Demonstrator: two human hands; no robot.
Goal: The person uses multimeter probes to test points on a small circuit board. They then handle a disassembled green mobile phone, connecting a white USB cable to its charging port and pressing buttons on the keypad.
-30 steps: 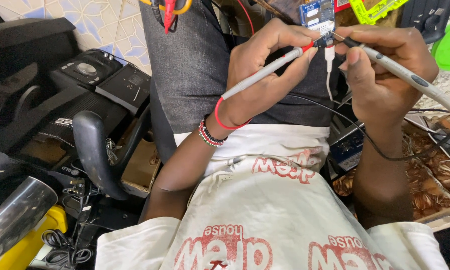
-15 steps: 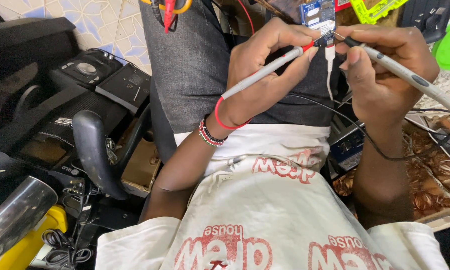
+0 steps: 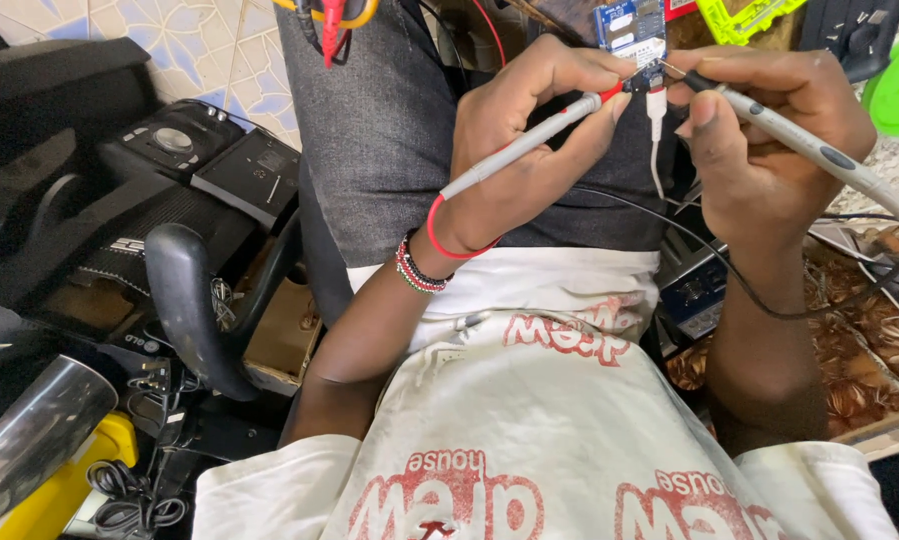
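Fingers (image 3: pixel 529 85) of the left hand (image 3: pixel 519 140) pinched a grey probe with a red tip (image 3: pixel 529 145); the right hand (image 3: pixel 769 130) gripped a second grey probe (image 3: pixel 819 150). Both tips met at the small blue circuit board (image 3: pixel 629 25), held above the lap, beside a black steering-wheel controller (image 3: pixel 184 300).

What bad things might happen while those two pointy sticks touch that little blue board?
The two probe tips meet very close together on the small blue circuit board, so the red-tipped probe in the left hand and the black-tipped probe in the right hand might slip and touch each other. The black lead loops near the right forearm and might snag.
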